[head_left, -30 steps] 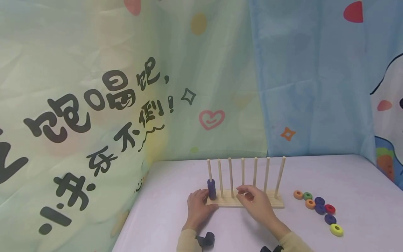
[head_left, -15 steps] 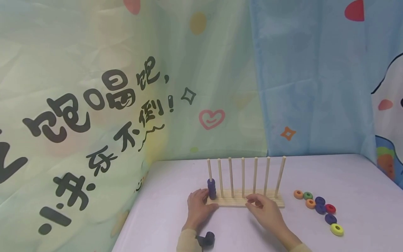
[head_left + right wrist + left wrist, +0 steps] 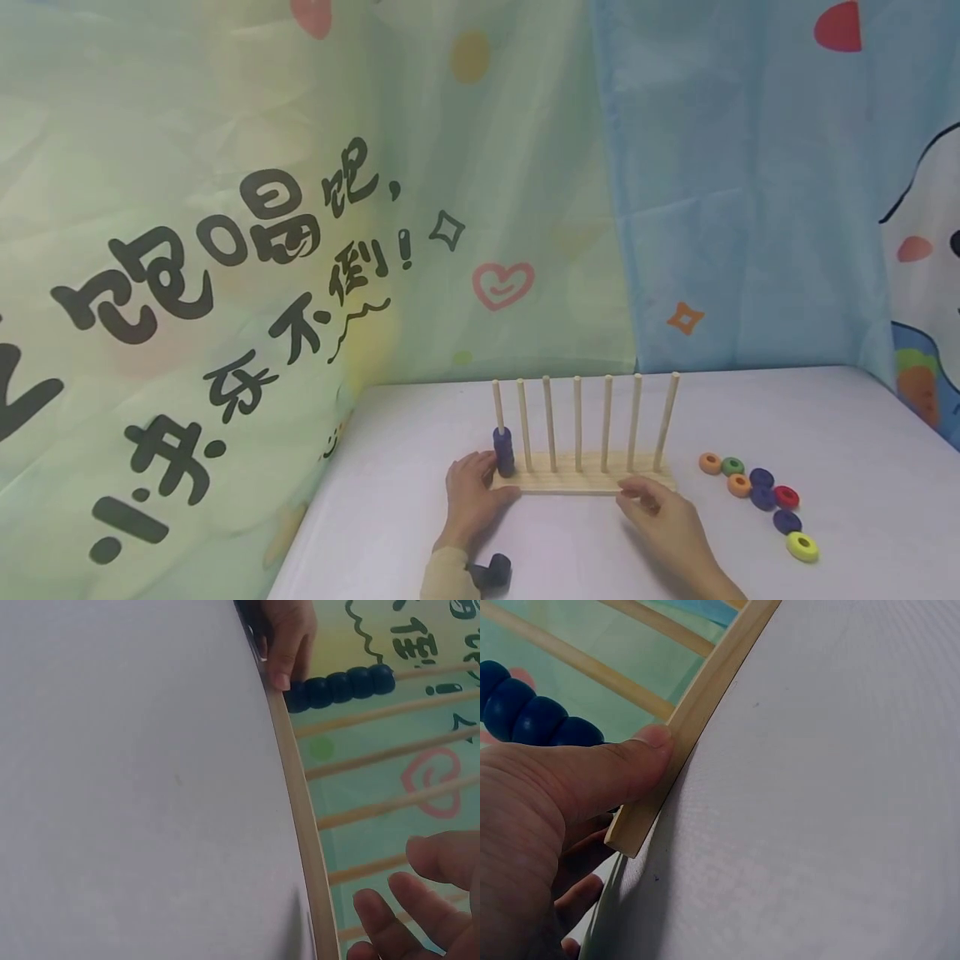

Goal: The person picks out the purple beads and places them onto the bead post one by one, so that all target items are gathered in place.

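A wooden peg rack (image 3: 562,481) with a row of upright dowels stands on the table. Dark blue ring beads (image 3: 503,452) are stacked on its leftmost dowel; the other dowels are bare. My left hand (image 3: 472,492) grips the rack's left end, and in the left wrist view the thumb presses the front edge of the base (image 3: 697,712) while the fingers lie round the end. My right hand (image 3: 666,518), in front of the rack's right part, has loosely bent fingers and holds nothing. The right wrist view shows those fingertips (image 3: 367,904) apart, over the dowels.
Loose ring beads lie right of the rack: orange (image 3: 710,463), green (image 3: 732,467), red (image 3: 786,497), yellow (image 3: 802,547) and several dark blue (image 3: 787,522). A printed curtain (image 3: 480,208) hangs behind and to the left of the white table (image 3: 405,433).
My right hand has moved right along the front of the rack, from the middle dowels toward the right end. My left hand and the beads have stayed in place.
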`<action>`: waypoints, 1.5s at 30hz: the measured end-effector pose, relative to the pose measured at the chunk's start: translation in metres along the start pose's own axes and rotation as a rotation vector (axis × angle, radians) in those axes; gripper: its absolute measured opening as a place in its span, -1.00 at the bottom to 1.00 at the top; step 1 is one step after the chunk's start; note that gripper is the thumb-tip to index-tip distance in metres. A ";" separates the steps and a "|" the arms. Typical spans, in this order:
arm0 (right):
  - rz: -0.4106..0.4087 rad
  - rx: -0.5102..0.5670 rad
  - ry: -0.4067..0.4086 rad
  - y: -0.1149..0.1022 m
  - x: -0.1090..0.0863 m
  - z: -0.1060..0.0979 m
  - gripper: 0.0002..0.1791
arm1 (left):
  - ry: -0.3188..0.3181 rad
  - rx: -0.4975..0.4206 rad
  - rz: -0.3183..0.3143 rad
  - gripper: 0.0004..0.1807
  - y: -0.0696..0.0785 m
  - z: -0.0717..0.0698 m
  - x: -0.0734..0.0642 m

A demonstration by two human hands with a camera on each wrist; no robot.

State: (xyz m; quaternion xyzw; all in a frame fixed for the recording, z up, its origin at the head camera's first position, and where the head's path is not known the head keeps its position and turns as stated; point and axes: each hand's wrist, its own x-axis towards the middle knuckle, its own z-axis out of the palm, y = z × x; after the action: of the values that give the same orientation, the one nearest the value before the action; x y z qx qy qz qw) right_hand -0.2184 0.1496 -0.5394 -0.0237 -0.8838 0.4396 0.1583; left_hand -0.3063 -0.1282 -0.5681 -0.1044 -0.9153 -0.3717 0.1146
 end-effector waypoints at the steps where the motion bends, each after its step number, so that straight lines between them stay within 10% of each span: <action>1: 0.004 -0.001 0.003 0.002 0.000 -0.001 -0.78 | 0.003 0.005 0.002 -0.29 0.000 0.000 0.000; 45: 0.120 -0.180 0.358 0.049 0.002 -0.051 -0.78 | 0.014 0.002 0.011 -0.29 0.005 -0.001 -0.003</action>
State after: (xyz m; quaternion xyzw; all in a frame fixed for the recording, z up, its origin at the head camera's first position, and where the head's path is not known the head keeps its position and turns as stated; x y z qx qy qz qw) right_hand -0.2102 0.2187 -0.5484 -0.1681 -0.8743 0.3562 0.2837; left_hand -0.3018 -0.1257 -0.5655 -0.1067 -0.9143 -0.3709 0.1233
